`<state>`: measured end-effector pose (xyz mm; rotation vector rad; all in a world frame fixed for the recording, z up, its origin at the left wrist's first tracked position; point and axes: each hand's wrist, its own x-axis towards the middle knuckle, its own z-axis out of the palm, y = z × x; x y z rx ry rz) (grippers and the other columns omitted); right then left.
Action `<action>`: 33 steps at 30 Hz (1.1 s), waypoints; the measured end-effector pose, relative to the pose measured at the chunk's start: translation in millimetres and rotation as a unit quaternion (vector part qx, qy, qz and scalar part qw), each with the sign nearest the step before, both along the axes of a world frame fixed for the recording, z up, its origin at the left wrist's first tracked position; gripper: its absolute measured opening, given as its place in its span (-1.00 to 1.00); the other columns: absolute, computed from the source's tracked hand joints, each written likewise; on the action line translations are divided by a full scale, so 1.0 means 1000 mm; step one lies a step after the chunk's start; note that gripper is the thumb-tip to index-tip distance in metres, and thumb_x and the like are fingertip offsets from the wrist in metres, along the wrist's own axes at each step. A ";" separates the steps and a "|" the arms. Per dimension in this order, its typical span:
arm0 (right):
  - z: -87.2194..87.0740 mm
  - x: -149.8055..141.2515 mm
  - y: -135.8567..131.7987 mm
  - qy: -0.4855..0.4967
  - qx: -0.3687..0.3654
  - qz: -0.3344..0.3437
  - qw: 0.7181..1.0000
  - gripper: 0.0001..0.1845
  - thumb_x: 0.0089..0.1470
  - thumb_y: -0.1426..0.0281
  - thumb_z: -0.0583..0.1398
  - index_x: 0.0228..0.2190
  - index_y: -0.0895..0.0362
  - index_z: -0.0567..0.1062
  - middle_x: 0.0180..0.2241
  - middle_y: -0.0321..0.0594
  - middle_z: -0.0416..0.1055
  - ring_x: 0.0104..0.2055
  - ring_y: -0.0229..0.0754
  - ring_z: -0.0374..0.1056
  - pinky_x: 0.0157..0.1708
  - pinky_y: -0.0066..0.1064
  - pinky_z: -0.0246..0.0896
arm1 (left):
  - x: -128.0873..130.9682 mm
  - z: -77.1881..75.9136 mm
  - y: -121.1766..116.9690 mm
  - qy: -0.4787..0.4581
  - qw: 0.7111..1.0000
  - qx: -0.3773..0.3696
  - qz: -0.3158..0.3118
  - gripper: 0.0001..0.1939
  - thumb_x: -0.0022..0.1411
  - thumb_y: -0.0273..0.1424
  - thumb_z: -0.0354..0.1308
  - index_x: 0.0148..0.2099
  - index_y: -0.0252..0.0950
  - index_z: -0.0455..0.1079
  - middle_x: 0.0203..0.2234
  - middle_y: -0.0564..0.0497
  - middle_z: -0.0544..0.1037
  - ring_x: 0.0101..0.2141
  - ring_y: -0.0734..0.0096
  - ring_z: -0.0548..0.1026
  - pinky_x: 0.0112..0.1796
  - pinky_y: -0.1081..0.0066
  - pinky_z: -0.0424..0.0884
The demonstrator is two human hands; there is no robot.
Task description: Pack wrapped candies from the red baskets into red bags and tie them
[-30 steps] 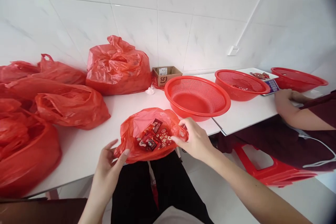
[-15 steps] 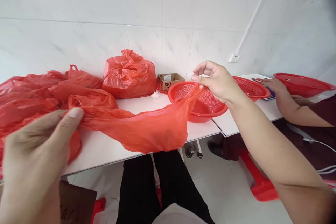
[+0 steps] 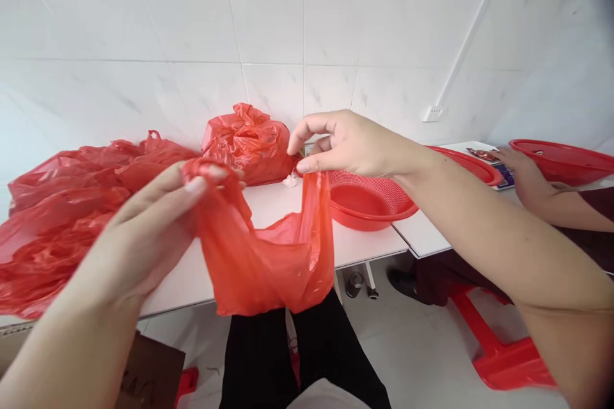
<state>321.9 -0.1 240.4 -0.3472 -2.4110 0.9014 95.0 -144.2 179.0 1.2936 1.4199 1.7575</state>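
Observation:
A thin red plastic bag [image 3: 273, 268] hangs between my two hands, over the front edge of the white table. My left hand [image 3: 158, 230] pinches one of its handles between thumb and fingers. The other handle is at the thumb of my right hand [image 3: 340, 144], whose fingertips curl above it. The bag's middle sags low, and its mouth faces up. To the left lies a heap of crumpled red bags [image 3: 86, 192]. Behind stands a full, gathered red bag [image 3: 249, 144].
A red perforated basket [image 3: 369, 223] sits on the table right of the bag, with further red baskets [image 3: 566, 163] beyond. A co-worker's hand [image 3: 518, 166] rests near a dark packet. Below are a red stool [image 3: 508, 358] and a cardboard box [image 3: 153, 370].
My hands have come closer together, the left moving right and away from the heap. The bag has gone from stretched sideways to hanging by its handles.

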 end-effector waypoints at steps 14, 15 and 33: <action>-0.032 -0.092 0.035 0.059 -0.030 0.111 0.992 -0.78 0.07 0.42 0.25 -0.19 0.12 0.43 -0.09 -0.21 0.42 -0.14 -0.27 0.37 -0.14 -0.34 0.33 | -0.018 -0.001 0.077 0.067 0.943 -0.238 -0.224 -0.56 0.22 -0.02 0.11 -0.25 -0.31 0.51 -0.68 0.23 0.00 -0.64 0.57 0.02 -0.53 0.47 0.21; -0.044 -0.091 0.044 0.055 -0.041 0.101 0.993 -0.76 0.06 0.41 0.26 -0.18 0.12 0.43 -0.09 -0.21 0.43 -0.13 -0.25 0.37 -0.13 -0.33 0.33 | -0.023 -0.004 0.081 0.049 0.945 -0.234 -0.225 -0.56 0.23 -0.01 0.10 -0.30 -0.31 0.47 -0.67 0.24 0.00 -0.64 0.58 0.02 -0.52 0.47 0.22; -0.139 -0.112 0.070 0.101 -0.209 -0.019 0.972 -0.68 0.30 0.30 0.04 0.03 0.03 0.41 0.02 -0.21 0.41 0.07 -0.20 0.32 0.13 -0.25 0.16 | -0.045 -0.043 0.116 0.424 0.901 -0.062 -0.064 -0.81 0.11 -0.56 0.02 -0.34 -0.26 0.44 -0.48 0.07 0.49 -0.47 0.43 0.41 -0.42 0.44 0.30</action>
